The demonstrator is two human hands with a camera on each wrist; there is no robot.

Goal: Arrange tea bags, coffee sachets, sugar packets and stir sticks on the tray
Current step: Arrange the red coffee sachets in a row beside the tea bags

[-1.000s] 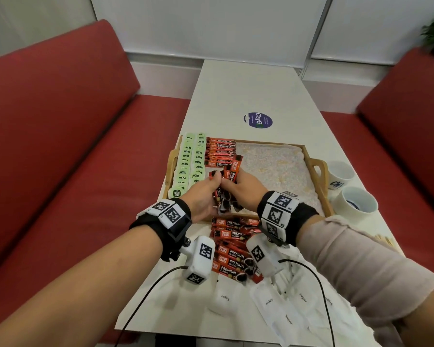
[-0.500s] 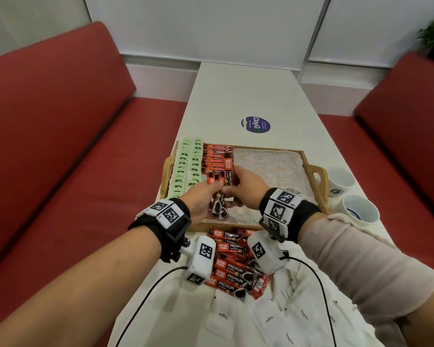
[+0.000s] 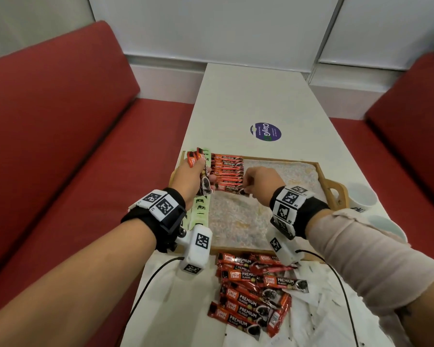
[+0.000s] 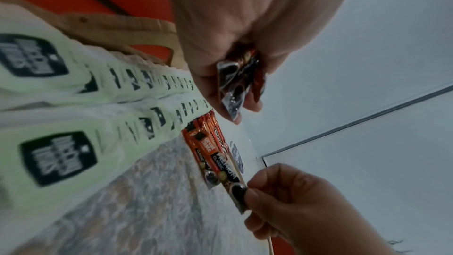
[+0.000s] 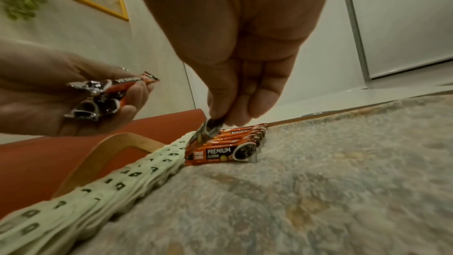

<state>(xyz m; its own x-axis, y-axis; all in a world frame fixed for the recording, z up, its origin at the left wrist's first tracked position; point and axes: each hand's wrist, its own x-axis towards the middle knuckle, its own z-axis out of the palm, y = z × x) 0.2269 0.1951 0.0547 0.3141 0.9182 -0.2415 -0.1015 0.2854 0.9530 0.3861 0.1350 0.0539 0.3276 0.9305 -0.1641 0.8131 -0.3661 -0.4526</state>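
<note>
the coffee sachet (image 5: pixel 208 131) pinched in our right hand (image 3: pixel 259 182) goes down by the red row (image 3: pixel 227 171) on the tray (image 3: pixel 332 182) — our left hand (image 3: pixel 189 176) grips more sachets (image 3: pixel 203 175) — next we lay it flat and straight.

**Coffee sachets going into the tray**

A left hand (image 3: pixel 191 175) is gripping a bundle of coffee sachets (image 3: pixel 203 172) above the tray's (image 3: pixel 322 177) left side, over the green tea bags (image 3: pixel 199 210). The right hand (image 3: pixel 259 182) is pinching the end of one sachet (image 3: pixel 232 188) at the near end of the sachet row (image 3: pixel 227 167). Loose sachets (image 3: pixel 248 291) are lying on the table (image 3: pixel 248 96) near the tray, beside white sugar packets (image 3: pixel 318 319). Two white cups (image 3: pixel 362 197) are standing to the right.
</note>
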